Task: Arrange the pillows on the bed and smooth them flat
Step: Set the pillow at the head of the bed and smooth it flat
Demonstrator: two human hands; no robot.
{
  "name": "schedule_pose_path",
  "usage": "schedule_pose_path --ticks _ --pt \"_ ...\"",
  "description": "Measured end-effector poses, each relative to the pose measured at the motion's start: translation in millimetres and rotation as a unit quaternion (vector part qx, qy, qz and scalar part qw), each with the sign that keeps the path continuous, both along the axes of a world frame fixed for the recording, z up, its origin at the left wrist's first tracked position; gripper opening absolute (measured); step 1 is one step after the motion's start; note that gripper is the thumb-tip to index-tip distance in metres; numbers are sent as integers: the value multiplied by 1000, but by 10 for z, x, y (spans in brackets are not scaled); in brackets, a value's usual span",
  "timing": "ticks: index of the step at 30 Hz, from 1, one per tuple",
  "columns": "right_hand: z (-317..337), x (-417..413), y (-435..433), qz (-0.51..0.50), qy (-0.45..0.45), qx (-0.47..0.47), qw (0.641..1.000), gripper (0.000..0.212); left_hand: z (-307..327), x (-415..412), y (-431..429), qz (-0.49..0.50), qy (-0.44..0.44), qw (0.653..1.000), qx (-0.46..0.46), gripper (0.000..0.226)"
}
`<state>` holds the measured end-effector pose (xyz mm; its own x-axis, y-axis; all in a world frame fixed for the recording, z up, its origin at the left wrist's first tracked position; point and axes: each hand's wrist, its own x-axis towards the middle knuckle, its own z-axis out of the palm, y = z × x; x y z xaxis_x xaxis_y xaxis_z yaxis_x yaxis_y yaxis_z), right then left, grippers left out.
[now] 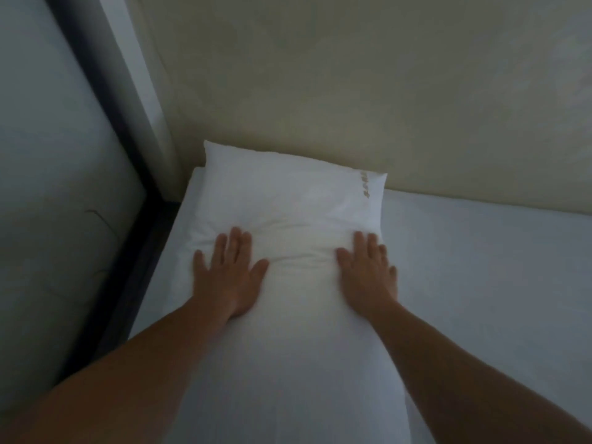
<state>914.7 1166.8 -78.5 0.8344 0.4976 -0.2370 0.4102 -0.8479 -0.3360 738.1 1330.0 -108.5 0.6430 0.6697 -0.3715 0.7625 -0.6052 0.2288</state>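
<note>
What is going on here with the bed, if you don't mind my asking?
A person is pressing a white pillow flat on the bed. Both hands lie open, palms down, on the pillow: the left hand near its left side, the right hand near its right. The pillow's far end sits against the beige headboard, close to the bed's left edge. Creases still show in the fabric between the hands. No second pillow is in view.
</note>
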Motion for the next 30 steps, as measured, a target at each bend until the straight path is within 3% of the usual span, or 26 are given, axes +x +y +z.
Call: schedule_pose_path --ticks 2,5,8,11,13,17,22,26,30 --pt "5 -28 -47 -58 47 11 997 67 17 -272 52 30 22 999 -8 67" --pt "-22 -437 151 -29 67 -3 997 70 162 -479 18 73 -44 996 30 66" --pt "-19 -816 404 79 28 13 996 72 381 -355 -157 83 -172 980 54 62" --pt "113 -885 498 252 -37 98 962 65 555 -28 -243 71 -277 958 34 61" --pt "103 -813 423 266 -64 87 958 65 515 69 -280 50 -250 967 -11 61" --pt "-98 -918 240 289 -81 -24 954 68 51 -211 -425 -4 -95 995 -39 58" --pt "-118 -1197 172 293 -49 -21 955 69 1 -530 -414 22 -30 995 -89 60" --pt "117 -1491 -145 366 -21 62 928 63 211 -883 -691 25 -53 997 -46 72" --pt "365 -1088 -136 283 -74 173 940 59 472 -755 -737 55 -154 986 41 74"
